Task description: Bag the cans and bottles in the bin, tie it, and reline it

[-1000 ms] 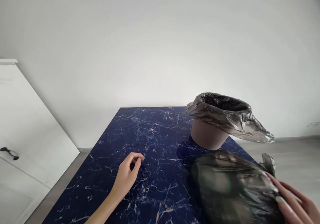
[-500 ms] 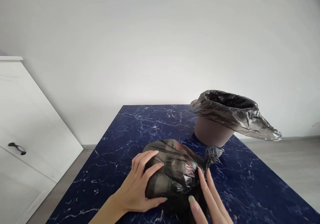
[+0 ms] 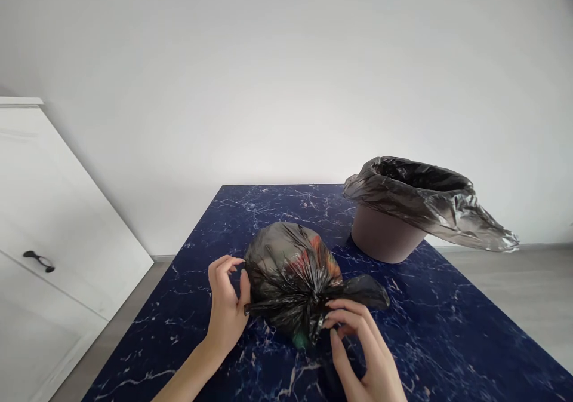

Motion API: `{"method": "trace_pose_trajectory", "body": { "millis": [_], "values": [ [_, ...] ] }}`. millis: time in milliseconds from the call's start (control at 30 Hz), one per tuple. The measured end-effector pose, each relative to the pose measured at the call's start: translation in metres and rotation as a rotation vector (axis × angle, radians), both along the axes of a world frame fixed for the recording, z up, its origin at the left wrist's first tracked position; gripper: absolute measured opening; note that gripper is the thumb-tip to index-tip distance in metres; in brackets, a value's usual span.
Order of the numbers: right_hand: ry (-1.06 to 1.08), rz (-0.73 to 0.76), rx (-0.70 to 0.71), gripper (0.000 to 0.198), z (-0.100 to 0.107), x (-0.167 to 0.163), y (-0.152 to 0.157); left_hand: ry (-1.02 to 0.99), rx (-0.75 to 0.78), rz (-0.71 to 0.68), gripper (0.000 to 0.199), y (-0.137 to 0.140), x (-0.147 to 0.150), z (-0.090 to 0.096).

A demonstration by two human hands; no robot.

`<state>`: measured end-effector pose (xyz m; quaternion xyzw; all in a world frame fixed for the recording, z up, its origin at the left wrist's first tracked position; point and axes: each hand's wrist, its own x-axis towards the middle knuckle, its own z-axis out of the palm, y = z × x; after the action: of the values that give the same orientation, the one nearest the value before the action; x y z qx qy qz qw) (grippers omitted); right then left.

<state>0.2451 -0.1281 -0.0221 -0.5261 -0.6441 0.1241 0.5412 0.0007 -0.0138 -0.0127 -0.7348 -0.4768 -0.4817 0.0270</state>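
Note:
A tied black garbage bag [image 3: 286,258] sits on the table, its knot turned toward me. Through the thin plastic show red, orange and green patches; what they are I cannot make out. One tied end sticks out to the right, a shorter one to the left. My left hand [image 3: 227,306] is at the bag's left side, fingers curved and apart from the thumb, fingertips close to the plastic. Beside the knot is my right hand [image 3: 360,342], its fingers bent and touching the bag near the right tied end, the thumb apart below them.
A brownish bin [image 3: 387,235] lined with a black bag [image 3: 421,202] stands at the table's back right, the liner hanging over its rim. The blue marbled table [image 3: 188,330] has its back edge by a grey-white wall. A white cabinet [image 3: 58,211] stands left.
The garbage bag has turned so its knot, formerly at the right, faces me, and it lies slightly farther away. My left hand has come off its top to the left side.

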Motion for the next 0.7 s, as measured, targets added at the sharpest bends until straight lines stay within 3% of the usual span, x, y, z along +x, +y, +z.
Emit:
{"method": "trace_pose_trajectory", "body": {
  "millis": [100, 267, 500, 567, 633, 700],
  "values": [
    [-0.015, 0.121, -0.013, 0.014, 0.005, 0.011, 0.02, -0.034, -0.083, -0.099, 0.013, -0.004, 0.003, 0.004],
    [-0.056, 0.28, -0.079, 0.008, 0.006, 0.002, 0.035, 0.047, -0.191, -0.248, 0.02, -0.01, 0.004, 0.002],
    [-0.089, 0.54, -0.16, 0.04, -0.004, 0.002, 0.036, 0.051, -0.285, -0.325, 0.043, -0.006, 0.002, -0.004],
    [-0.104, 0.546, -0.138, 0.054, -0.011, 0.005, 0.033, -0.024, -0.242, -0.276, 0.039, -0.002, 0.006, 0.0],
    [-0.091, 0.462, -0.097, 0.061, -0.019, 0.008, 0.026, -0.087, -0.092, -0.174, 0.033, 0.001, 0.008, 0.003],
    [-0.062, 0.282, -0.052, 0.049, -0.023, 0.012, 0.017, -0.109, 0.073, -0.107, 0.034, 0.001, 0.008, 0.005]
  ]
}}
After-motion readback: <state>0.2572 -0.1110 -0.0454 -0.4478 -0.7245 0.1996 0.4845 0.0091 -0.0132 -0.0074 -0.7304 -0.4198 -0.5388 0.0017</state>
